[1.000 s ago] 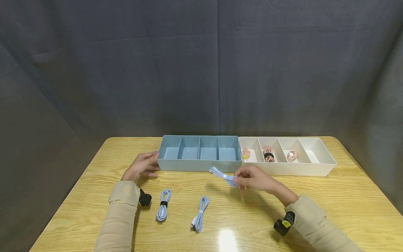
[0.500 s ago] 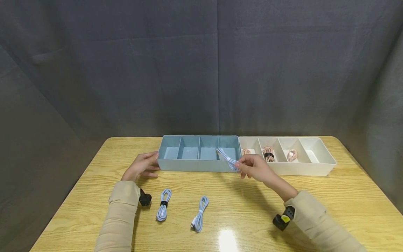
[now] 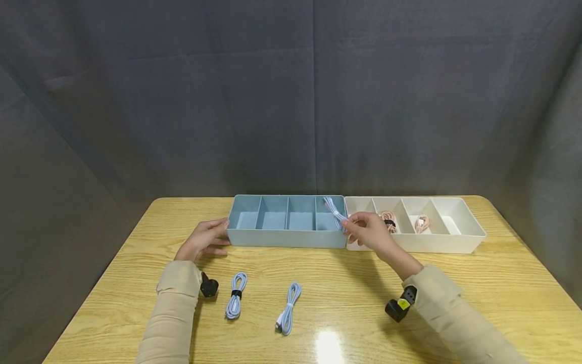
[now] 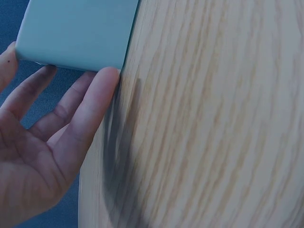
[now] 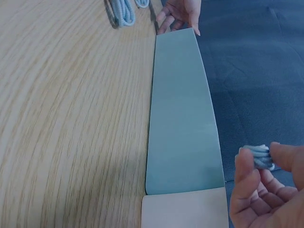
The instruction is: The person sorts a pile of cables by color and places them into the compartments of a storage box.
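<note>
Along the far left of the table (image 3: 345, 303), I have the left hand (image 3: 205, 238) at the left end of the blue tray (image 3: 286, 238), its fingers spread and fairly straight, the tips resting against the end wall and gripping nothing that I can make out. The tray looks like smooth, thin plastic, so I'd judge it light and ready to slide if nudged; a flat touch there should steady it.

On the near left I see a cable with a black strap (image 3: 236, 296), and to its right a cable with a pale tie (image 3: 289, 308), plug end nearest me. Both look soft and light; I would pinch each at its binding, where the loops are bunched and should flex least.

Farther right, over the tray's rightmost compartment, I have the held cable bundle (image 3: 335, 212) tilted, its free end pointing far and left. The right hand (image 3: 369, 233) pinches its near end between thumb and fingertips. Held off-centre like that, I expect the free end to droop or swing; the middle would balance better. It seems unlikely to break.

At far right, pink cables (image 3: 389, 223) lie in the white tray (image 3: 418, 244); the hand hides much of its leftmost compartment from me.
</note>
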Action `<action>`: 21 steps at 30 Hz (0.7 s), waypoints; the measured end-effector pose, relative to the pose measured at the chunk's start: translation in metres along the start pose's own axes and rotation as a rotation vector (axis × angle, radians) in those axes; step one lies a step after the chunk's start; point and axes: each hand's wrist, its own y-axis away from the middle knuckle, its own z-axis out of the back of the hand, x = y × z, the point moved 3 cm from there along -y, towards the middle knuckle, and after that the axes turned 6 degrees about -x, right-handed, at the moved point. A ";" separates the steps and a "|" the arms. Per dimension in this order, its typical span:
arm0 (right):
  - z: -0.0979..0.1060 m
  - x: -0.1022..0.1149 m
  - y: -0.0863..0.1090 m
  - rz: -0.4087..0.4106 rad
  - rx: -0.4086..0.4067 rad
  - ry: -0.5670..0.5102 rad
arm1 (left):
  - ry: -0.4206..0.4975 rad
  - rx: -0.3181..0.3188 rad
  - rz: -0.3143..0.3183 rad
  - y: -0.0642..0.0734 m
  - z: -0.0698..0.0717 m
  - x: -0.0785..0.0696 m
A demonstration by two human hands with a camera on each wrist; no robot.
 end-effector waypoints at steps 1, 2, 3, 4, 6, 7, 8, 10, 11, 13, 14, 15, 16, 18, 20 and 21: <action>0.000 0.000 -0.001 -0.008 -0.008 0.003 | -0.001 0.002 -0.002 0.000 0.000 0.000; 0.000 0.000 -0.001 -0.018 -0.015 0.005 | 0.002 0.002 -0.001 0.000 0.000 0.000; -0.001 0.000 -0.002 -0.025 -0.022 0.008 | -0.001 0.003 -0.003 0.001 0.000 0.000; -0.001 0.001 -0.003 -0.032 -0.030 0.013 | 0.002 0.003 -0.003 0.000 0.000 0.000; -0.002 0.000 -0.005 -0.044 -0.042 0.026 | 0.002 0.004 -0.003 0.000 0.001 0.000; -0.002 0.000 -0.006 -0.051 -0.048 0.032 | 0.002 0.005 -0.003 0.000 0.001 0.000; -0.003 0.000 -0.007 -0.061 -0.053 0.031 | 0.003 0.002 -0.003 0.000 0.001 0.000; -0.004 -0.001 -0.009 -0.078 -0.056 0.025 | 0.007 0.001 -0.002 0.000 0.001 0.000; -0.005 -0.002 -0.010 -0.087 -0.052 0.019 | 0.003 0.005 -0.005 0.000 0.001 0.000; -0.007 -0.003 -0.011 -0.097 -0.042 -0.002 | 0.005 0.006 -0.007 0.000 0.000 0.000; -0.008 -0.004 -0.011 -0.101 -0.034 -0.009 | 0.008 0.005 -0.006 0.000 0.000 0.000; -0.008 -0.005 -0.011 -0.100 -0.028 -0.012 | 0.008 0.006 -0.006 0.000 0.000 0.000; -0.009 -0.005 -0.011 -0.095 -0.020 -0.012 | 0.009 0.007 -0.006 0.000 0.000 0.000; -0.010 -0.007 -0.011 -0.085 -0.017 -0.014 | 0.008 0.006 -0.006 0.000 0.000 0.000; -0.011 -0.007 -0.009 -0.073 -0.017 -0.022 | 0.007 0.003 -0.007 -0.001 0.001 0.001; -0.011 -0.008 -0.009 -0.059 -0.015 -0.032 | 0.005 0.003 -0.007 -0.001 0.001 0.001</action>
